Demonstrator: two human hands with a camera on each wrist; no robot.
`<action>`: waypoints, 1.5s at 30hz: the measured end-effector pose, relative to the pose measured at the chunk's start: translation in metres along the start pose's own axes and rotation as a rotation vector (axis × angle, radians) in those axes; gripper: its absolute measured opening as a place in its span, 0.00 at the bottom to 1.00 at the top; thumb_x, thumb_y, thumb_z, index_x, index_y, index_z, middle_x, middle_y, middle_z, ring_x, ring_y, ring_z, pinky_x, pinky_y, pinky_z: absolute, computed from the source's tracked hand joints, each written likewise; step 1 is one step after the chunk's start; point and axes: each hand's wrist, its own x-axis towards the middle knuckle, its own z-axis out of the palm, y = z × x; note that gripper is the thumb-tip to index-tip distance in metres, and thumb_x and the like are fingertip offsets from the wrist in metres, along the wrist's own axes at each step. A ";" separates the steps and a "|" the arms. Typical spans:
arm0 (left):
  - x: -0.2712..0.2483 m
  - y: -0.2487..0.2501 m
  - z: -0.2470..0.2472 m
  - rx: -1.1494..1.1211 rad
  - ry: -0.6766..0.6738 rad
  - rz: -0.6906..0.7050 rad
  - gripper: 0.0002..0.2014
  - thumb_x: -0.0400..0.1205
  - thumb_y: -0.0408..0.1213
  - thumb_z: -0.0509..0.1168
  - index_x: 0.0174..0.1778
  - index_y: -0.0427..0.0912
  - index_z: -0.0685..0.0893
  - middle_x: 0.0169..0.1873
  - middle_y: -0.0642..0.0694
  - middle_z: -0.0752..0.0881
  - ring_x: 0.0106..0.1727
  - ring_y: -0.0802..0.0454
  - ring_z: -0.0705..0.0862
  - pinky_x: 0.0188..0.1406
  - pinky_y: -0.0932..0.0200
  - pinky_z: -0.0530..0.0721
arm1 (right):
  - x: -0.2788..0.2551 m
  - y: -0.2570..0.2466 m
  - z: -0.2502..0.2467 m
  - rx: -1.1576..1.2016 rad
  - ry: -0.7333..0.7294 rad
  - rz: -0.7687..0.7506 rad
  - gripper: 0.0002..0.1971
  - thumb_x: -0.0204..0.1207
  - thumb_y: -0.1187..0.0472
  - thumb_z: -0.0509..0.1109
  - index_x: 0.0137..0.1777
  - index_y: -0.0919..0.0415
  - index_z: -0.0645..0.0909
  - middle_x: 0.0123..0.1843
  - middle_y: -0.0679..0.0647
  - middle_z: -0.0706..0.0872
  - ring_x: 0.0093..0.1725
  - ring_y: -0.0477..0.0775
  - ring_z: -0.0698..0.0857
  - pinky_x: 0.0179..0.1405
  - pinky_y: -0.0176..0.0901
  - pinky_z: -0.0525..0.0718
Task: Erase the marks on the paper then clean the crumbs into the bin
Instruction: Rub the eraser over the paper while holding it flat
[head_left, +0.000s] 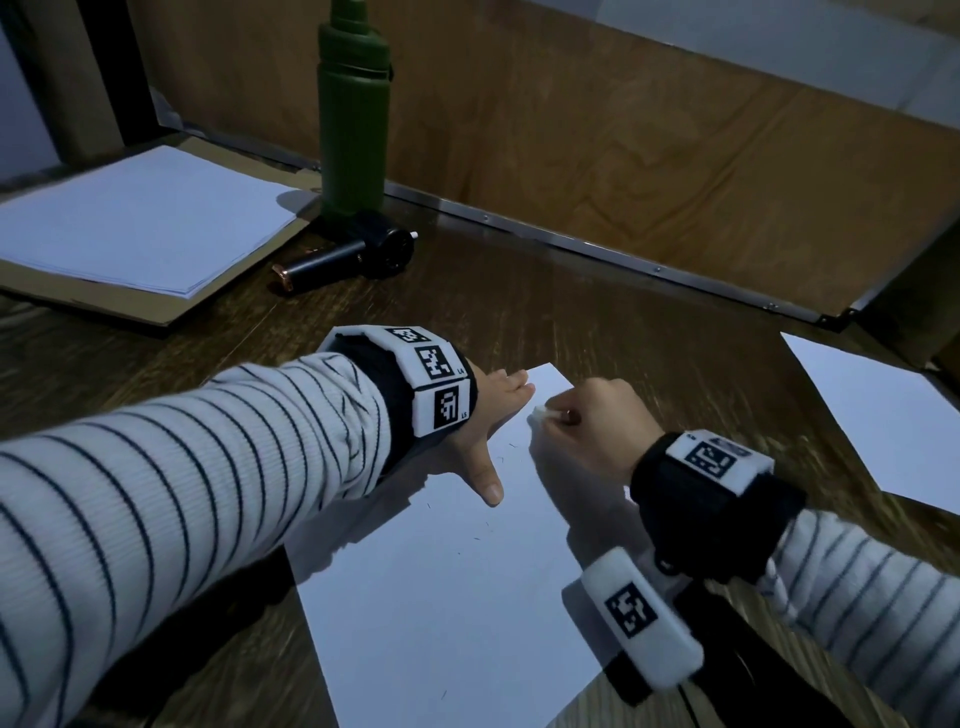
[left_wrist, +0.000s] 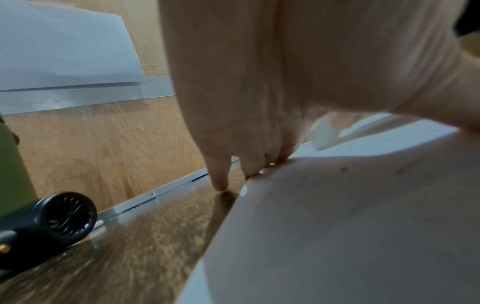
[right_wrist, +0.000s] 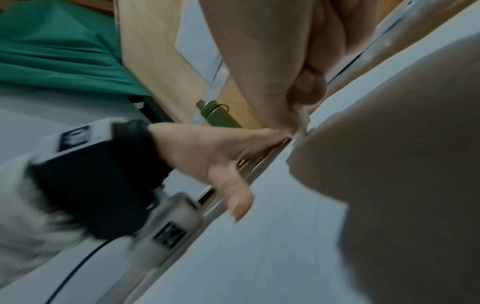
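Observation:
A white sheet of paper (head_left: 447, 587) lies on the dark wooden table, with small dark eraser crumbs (head_left: 488, 525) scattered over its upper half. My left hand (head_left: 485, 415) lies flat on the sheet's far left corner, fingers straight and thumb spread out, pressing it down. My right hand (head_left: 582, 415) pinches a small white eraser (head_left: 540, 414) and holds it against the paper near the far edge, close to the left fingertips. In the right wrist view the eraser (right_wrist: 302, 121) shows below the curled fingers, touching the paper (right_wrist: 259, 236). The left wrist view shows the left fingers (left_wrist: 221, 174) at the paper's edge (left_wrist: 337, 226).
A green bottle (head_left: 354, 119) stands at the back, with a black handheld fan-like device (head_left: 358, 254) lying in front of it. A stack of white paper on cardboard (head_left: 135, 218) sits far left. Another white sheet (head_left: 883, 415) lies at the right. A wooden wall panel borders the table's back.

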 end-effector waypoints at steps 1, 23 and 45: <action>0.000 0.001 0.000 0.004 0.001 -0.002 0.62 0.69 0.64 0.70 0.82 0.41 0.34 0.83 0.46 0.36 0.84 0.48 0.39 0.81 0.43 0.46 | -0.006 -0.004 0.003 0.013 -0.041 -0.070 0.21 0.77 0.55 0.64 0.22 0.58 0.69 0.20 0.52 0.68 0.24 0.51 0.67 0.27 0.42 0.65; -0.001 0.003 0.000 -0.007 -0.029 -0.007 0.62 0.68 0.65 0.69 0.81 0.46 0.31 0.82 0.48 0.33 0.83 0.49 0.35 0.80 0.39 0.43 | 0.015 0.027 -0.001 0.030 0.066 0.052 0.15 0.75 0.56 0.64 0.33 0.66 0.82 0.33 0.62 0.85 0.35 0.61 0.77 0.30 0.41 0.68; 0.004 0.000 0.001 -0.007 -0.039 -0.011 0.63 0.68 0.65 0.70 0.81 0.44 0.30 0.82 0.48 0.32 0.83 0.49 0.34 0.80 0.41 0.42 | -0.010 0.009 -0.004 -0.005 -0.047 -0.100 0.22 0.75 0.55 0.66 0.21 0.58 0.67 0.18 0.52 0.66 0.27 0.54 0.67 0.24 0.37 0.63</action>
